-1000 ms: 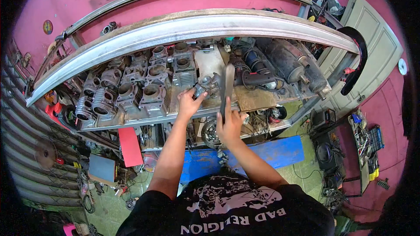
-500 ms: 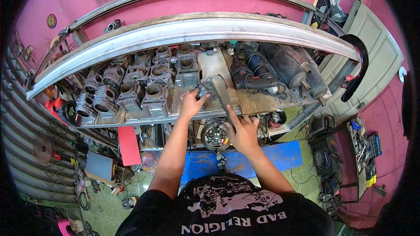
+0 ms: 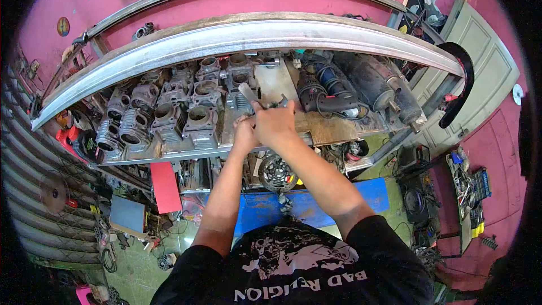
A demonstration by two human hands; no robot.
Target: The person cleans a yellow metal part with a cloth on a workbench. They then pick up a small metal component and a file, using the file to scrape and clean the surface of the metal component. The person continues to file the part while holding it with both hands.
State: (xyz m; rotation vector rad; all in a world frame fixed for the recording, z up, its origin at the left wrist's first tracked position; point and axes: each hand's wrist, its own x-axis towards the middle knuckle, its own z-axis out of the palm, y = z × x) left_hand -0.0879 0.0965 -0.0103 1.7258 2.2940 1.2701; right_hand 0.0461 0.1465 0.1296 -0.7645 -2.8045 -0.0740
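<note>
Both hands are close together over the front of the workbench [image 3: 226, 135]. My right hand [image 3: 275, 123] is closed round a flat grey bar-shaped tool [image 3: 246, 91], whose rounded end sticks out toward the far left. My left hand [image 3: 244, 134] sits just left of the right one, its fingers curled and partly covered. Whatever it grips is hidden. A small grey metal piece [image 3: 278, 103] shows just beyond my right fingers; I cannot tell whether it is held. Engine cylinders [image 3: 201, 118] stand in rows left of my hands. A corded power tool [image 3: 333, 103] lies to their right.
A white metal beam [image 3: 254, 36] arches across the bench's far side. Dark exhaust mufflers [image 3: 375, 87] lie at the right. Below the front edge are a round metal part [image 3: 276, 172] and a blue board [image 3: 361, 195]. A red panel [image 3: 165, 186] hangs at lower left.
My right hand has moved up and left, next to my left hand. The bar-shaped tool has swung with it and points farther left. The small metal part in my left hand is now hidden.
</note>
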